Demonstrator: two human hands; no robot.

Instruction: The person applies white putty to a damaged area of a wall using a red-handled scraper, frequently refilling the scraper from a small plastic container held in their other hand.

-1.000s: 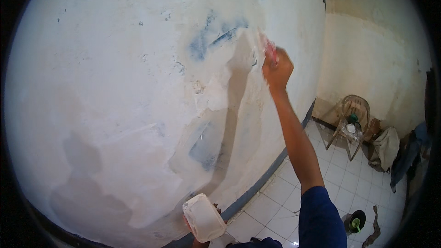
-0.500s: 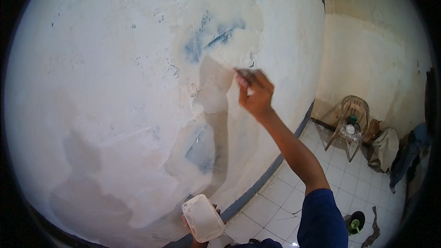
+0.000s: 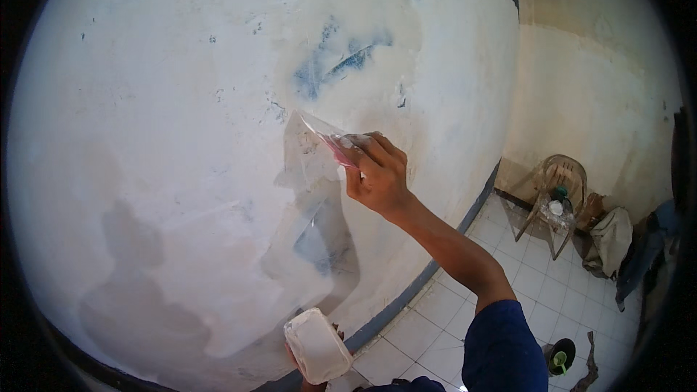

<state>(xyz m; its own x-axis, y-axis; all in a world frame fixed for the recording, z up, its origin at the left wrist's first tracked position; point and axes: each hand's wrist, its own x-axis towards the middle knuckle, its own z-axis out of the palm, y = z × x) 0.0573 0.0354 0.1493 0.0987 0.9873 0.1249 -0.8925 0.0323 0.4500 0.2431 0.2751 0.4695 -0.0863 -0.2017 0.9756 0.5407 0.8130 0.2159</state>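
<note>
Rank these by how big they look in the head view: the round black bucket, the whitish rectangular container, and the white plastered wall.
1. White plastered wall
2. Whitish rectangular container
3. Round black bucket

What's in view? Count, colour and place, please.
near wall: 1, whitish, bluish patches, left
side wall: 1, beige, right
floor: 1, white tiles, lower right
scraper: 1, clear and pink, centre
container: 1, cream, bottom centre
chair: 1, brown, right
small things: 2+, green and white, on chair
cloths: 2+, beige and dark blue, far right
bucket: 1, black, lower right
scoop-like thing: 1, green, in bucket
strip: 1, brown, beside bucket
sleeve: 1, dark blue, lower right
right hand: 1, bare, on scraper
left hand: 1, bare, holding container
</note>
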